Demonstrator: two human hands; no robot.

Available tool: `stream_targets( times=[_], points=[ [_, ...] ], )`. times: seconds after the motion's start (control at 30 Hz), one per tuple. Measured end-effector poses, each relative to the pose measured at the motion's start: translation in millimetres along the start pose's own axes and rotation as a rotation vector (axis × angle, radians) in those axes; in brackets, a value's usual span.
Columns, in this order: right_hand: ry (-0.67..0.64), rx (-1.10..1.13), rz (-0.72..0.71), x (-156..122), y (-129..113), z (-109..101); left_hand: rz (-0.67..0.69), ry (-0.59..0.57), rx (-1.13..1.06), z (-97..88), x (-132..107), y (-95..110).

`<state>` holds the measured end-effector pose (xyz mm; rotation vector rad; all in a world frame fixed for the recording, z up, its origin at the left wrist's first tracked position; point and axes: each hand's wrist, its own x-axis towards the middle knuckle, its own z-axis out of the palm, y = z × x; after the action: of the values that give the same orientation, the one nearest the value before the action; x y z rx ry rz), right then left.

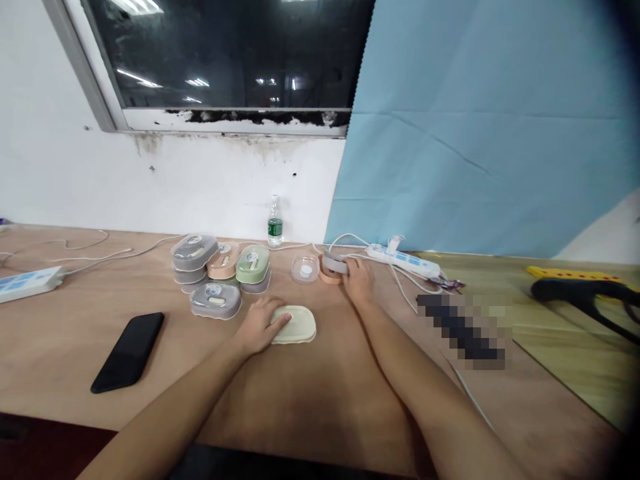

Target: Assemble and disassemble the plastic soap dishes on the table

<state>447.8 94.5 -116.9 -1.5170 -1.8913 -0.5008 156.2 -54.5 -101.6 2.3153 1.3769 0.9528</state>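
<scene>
A cream plastic box part [296, 325], oval and shallow, lies on the table in front of me. My left hand [261, 323] grips its left end, thumb across the top and fingers along the far side. Further back and to the right, my right hand [359, 279] pinches a grey oval plastic part [335, 262], tilted above a peach plastic part [330, 277]. Beside these, on the left, is a clear plastic lid [305, 269] with a white round spot on it. The right fingertips are partly hidden.
Several lidded boxes in grey [216, 301], peach [224, 260] and green [253, 265] are stacked left of centre. A black phone [129, 352] lies front left. A water bottle [275, 223] stands by the wall. Power strips [404, 260] and cables run along the back; a black object [585, 293] is at right.
</scene>
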Motion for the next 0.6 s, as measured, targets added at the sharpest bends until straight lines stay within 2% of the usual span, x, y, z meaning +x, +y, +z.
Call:
stream_targets(
  times=[0.13, 0.4, 0.6],
  points=[
    [-0.031, 0.057, 0.035, -1.0, -1.9, -0.2, 0.012, -0.01, 0.01, -0.1, -0.8, 0.6],
    [0.032, 0.253, 0.003, -3.8, -2.1, 3.7, 0.019, -0.025, 0.024, -2.4, -2.5, 0.6],
    [0.046, 0.211, 0.005, -6.0, -2.3, 5.5, 0.003, -0.06, 0.043, -3.2, -2.5, 1.8]
  ],
)
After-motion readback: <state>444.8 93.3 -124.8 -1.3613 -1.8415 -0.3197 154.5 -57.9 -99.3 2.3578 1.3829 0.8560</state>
